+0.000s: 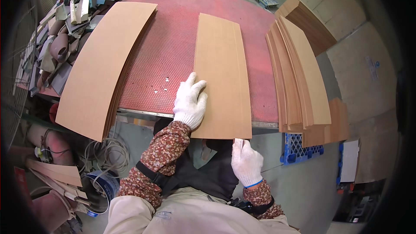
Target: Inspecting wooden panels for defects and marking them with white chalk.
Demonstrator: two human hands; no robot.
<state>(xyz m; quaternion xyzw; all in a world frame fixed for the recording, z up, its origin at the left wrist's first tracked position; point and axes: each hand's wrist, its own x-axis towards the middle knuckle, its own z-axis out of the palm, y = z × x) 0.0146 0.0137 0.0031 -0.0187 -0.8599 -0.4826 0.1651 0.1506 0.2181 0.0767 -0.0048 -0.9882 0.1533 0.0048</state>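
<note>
A long wood-coloured panel [223,73] lies lengthwise before me on a red mesh-patterned table top [173,39], its near end jutting over the front edge. My left hand [190,99], in a white knit glove, rests on the panel's left edge with its fingers spread. At the near right corner, my right hand [247,162], gloved too, is closed with its fingertips against the panel's near edge. A small pinkish-beige bit shows between those fingertips, too little to tell what it is.
Stacks of similar panels stand on the left [108,56] and right [299,73], overhanging the table. Rolled abrasive sheets and scraps [60,45] heap up at the far left. A blue bucket [102,190] and a coiled hose [110,154] are on the floor; a blue pallet [299,147] sits under the right stack.
</note>
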